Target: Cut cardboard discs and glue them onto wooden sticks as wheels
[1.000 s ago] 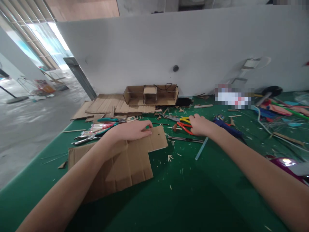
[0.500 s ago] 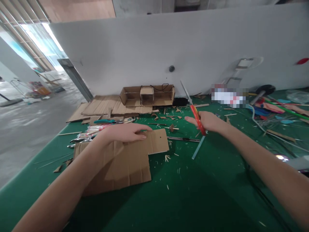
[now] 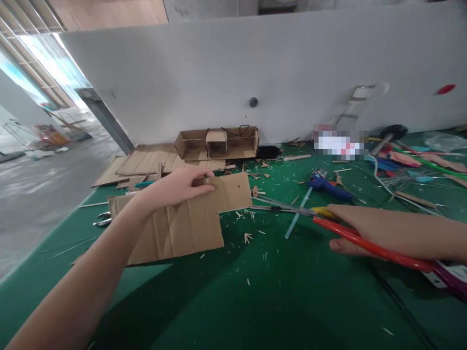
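My left hand (image 3: 175,187) grips the top edge of a brown cardboard sheet (image 3: 182,224) and holds it tilted up off the green table (image 3: 255,291). The sheet has a small hole near its upper right corner. My right hand (image 3: 365,231) holds long scissors with red and yellow handles (image 3: 368,245); their metal blades (image 3: 280,204) point left toward the cardboard's right edge. The blades stop a little short of the sheet.
A small open cardboard box (image 3: 217,142) and flat cardboard sheets (image 3: 142,160) lie at the back by the white wall. A blue glue gun (image 3: 328,187), a clear stick (image 3: 297,218), wood scraps and coloured parts clutter the right. Metal pliers (image 3: 102,221) peek from under the sheet's left.
My right hand picked the red-handled scissors off the table, swung them up, then brought them down and back toward me, blades pointing left. My left hand lifted the cardboard.
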